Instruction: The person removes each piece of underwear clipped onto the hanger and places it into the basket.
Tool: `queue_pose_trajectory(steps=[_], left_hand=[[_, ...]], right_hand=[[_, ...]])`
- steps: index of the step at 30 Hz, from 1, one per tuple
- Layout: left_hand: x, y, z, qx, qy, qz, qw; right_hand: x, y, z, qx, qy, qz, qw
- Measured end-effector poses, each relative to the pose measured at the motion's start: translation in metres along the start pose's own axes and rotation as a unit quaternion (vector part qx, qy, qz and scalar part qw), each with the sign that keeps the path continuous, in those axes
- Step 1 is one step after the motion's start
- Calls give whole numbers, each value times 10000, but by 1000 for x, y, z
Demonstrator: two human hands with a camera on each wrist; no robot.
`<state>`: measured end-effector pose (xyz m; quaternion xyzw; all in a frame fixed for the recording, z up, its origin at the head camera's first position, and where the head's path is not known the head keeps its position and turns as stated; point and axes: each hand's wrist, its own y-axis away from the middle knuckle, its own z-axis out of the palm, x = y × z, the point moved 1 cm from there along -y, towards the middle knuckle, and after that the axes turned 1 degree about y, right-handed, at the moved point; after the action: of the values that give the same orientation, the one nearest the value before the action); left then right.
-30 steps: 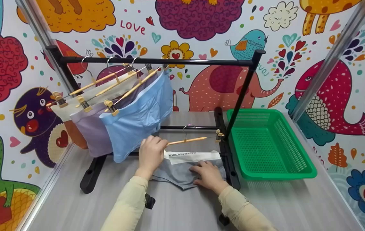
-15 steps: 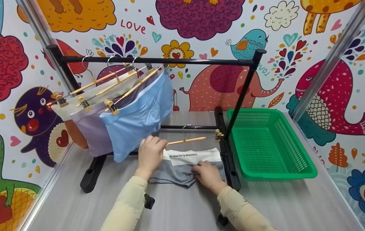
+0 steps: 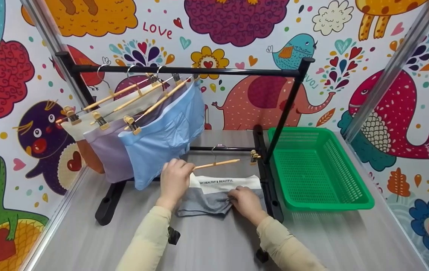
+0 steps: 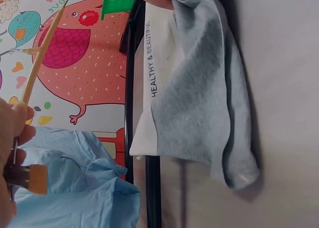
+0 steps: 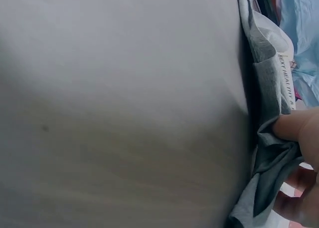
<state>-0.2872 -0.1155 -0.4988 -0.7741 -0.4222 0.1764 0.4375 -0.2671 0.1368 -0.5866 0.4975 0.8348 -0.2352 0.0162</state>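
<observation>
My left hand (image 3: 175, 182) grips one end of a wooden clip hanger (image 3: 220, 163). In the left wrist view, a clip (image 4: 37, 179) on the hanger juts from beside the fingers. Below the hanger, apart from it, are grey underpants (image 3: 201, 205) with a white printed waistband (image 3: 214, 183). My right hand (image 3: 248, 203) pinches their grey cloth right of the middle, and the cloth bunches at the thumb in the right wrist view. The hanger's far clip (image 3: 254, 156) holds no cloth. Part of the waistband's left end is hidden behind my left hand.
A black rack (image 3: 233, 71) carries several hung garments at its left, with blue underpants (image 3: 165, 131) in front. A green basket (image 3: 312, 177) stands at the right. The rack's right foot (image 3: 272, 199) lies beside the grey underpants. A patterned wall closes the back.
The right hand's fingers have gathered the grey cloth into a pinch, and its lower edge has drawn up and folded. The left hand and hanger have shifted slightly left.
</observation>
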Motion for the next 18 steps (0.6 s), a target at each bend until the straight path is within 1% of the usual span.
queue_pose_trajectory(steps=[7, 18], left_hand=[[-4, 1, -3, 68, 61, -29, 10000], [-7, 0, -4, 50, -52, -74, 9999]], right_hand=[[6, -9, -14, 16, -236, 242, 9994], [17, -24, -43, 233, -430, 1039, 9934]])
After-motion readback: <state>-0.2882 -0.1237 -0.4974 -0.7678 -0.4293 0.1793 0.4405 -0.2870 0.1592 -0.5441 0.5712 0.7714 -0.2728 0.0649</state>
